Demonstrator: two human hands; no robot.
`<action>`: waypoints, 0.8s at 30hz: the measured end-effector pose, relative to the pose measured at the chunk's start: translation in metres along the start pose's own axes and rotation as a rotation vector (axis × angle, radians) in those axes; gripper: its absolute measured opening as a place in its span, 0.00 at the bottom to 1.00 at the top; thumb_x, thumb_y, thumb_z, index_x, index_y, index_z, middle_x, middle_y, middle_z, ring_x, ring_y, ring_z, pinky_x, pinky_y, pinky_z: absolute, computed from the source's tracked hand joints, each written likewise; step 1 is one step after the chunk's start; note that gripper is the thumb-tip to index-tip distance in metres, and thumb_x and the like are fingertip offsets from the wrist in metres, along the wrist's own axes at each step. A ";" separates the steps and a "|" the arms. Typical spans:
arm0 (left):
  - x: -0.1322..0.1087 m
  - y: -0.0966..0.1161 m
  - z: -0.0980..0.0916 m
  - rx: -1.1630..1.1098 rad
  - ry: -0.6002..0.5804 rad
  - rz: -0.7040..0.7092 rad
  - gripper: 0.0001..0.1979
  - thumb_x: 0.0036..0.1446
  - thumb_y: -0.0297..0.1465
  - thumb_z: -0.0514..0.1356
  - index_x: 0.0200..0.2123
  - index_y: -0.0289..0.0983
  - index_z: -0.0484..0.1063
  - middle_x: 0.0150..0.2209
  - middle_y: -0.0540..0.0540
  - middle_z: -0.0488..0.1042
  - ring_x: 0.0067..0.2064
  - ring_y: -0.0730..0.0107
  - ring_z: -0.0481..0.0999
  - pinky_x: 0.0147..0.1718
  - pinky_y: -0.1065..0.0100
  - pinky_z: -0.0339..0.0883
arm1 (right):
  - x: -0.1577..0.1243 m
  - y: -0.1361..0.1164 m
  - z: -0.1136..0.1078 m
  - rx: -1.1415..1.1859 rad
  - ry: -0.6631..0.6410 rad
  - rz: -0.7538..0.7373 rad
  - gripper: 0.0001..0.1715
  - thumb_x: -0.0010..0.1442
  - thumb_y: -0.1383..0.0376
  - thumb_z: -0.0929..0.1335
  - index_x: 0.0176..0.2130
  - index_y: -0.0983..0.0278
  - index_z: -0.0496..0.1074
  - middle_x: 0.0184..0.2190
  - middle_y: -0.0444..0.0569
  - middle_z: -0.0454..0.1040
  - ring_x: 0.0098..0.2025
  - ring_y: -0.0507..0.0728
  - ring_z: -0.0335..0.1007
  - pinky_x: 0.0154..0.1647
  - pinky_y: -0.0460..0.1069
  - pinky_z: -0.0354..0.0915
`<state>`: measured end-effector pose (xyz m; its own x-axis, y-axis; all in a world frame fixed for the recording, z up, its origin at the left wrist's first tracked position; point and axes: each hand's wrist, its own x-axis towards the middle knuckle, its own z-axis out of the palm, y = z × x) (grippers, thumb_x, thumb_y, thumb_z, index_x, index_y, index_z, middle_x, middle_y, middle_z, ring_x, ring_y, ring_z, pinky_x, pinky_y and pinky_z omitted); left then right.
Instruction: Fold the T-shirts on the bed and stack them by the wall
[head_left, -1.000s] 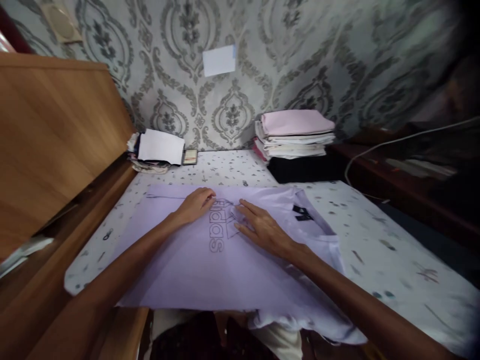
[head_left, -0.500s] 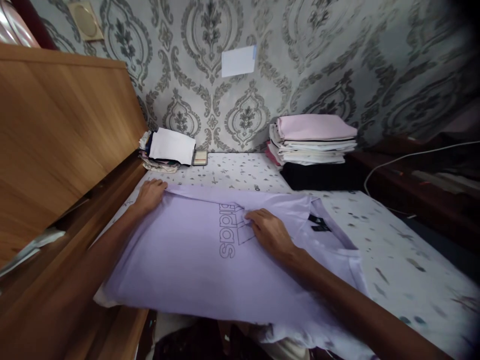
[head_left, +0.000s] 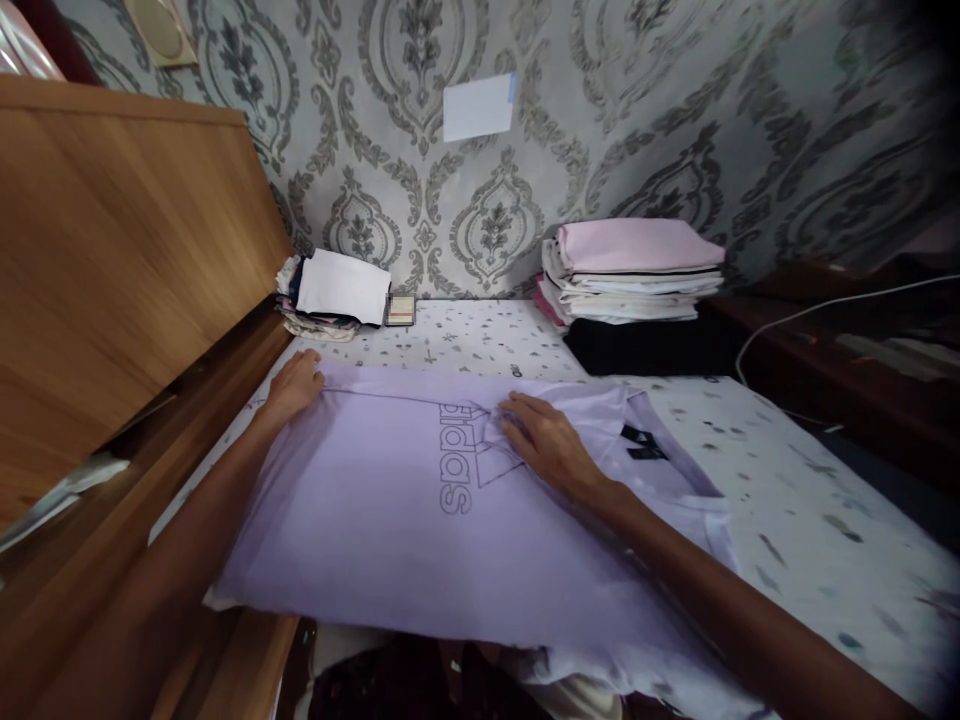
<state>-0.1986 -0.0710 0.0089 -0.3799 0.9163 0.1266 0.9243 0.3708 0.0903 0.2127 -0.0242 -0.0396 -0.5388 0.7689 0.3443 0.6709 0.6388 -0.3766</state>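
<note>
A lilac T-shirt point(head_left: 360, 480) lies front up across the bed, its neckline with black labels to the right and its outlined "adidas" print point(head_left: 454, 460) in the middle. Along the far side a strip of the shirt is folded over towards me, covering part of the print. My left hand point(head_left: 295, 385) is closed on the far left corner of the shirt at that fold. On the folded strip near the print rests my right hand point(head_left: 551, 445), open, fingers stretched out and thumb apart. Small wrinkles show in the cloth beside its thumb.
At the wall stand a left stack of folded clothes point(head_left: 343, 285), a small box point(head_left: 400, 311) and a right stack with a pink piece point(head_left: 637, 245) on top. Folded black cloth point(head_left: 645, 348) lies before it. A wooden cabinet point(head_left: 135, 220) borders the left; a white cable point(head_left: 847, 302) runs right.
The folded strip along the shirt's far side looks wider and flatter. My left hand has shifted slightly left; my right hand has moved slightly right and away, its fingers now straighter.
</note>
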 end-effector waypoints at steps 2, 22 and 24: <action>-0.007 -0.010 0.005 -0.011 -0.063 -0.094 0.27 0.60 0.39 0.52 0.61 0.33 0.63 0.58 0.31 0.70 0.56 0.47 0.73 0.50 0.54 0.69 | -0.005 0.007 0.010 -0.038 -0.011 -0.034 0.23 0.68 0.61 0.62 0.56 0.67 0.74 0.60 0.62 0.71 0.65 0.67 0.65 0.64 0.64 0.62; -0.075 -0.005 0.031 -0.134 -0.113 0.442 0.31 0.68 0.46 0.44 0.66 0.34 0.61 0.69 0.35 0.60 0.70 0.54 0.58 0.68 0.51 0.52 | -0.011 0.016 0.018 -0.058 -0.004 -0.060 0.25 0.70 0.59 0.60 0.59 0.66 0.73 0.62 0.60 0.71 0.65 0.67 0.64 0.64 0.65 0.63; -0.077 -0.028 0.033 -0.080 -0.128 0.340 0.34 0.68 0.47 0.42 0.68 0.33 0.58 0.71 0.34 0.56 0.72 0.53 0.54 0.68 0.48 0.50 | -0.010 0.013 0.017 -0.055 -0.025 -0.055 0.25 0.70 0.60 0.60 0.60 0.66 0.72 0.62 0.60 0.70 0.66 0.67 0.63 0.65 0.65 0.61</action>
<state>-0.1941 -0.1470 -0.0360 -0.0397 0.9985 0.0381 0.9893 0.0340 0.1416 0.2187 -0.0234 -0.0624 -0.5875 0.7337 0.3413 0.6665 0.6779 -0.3101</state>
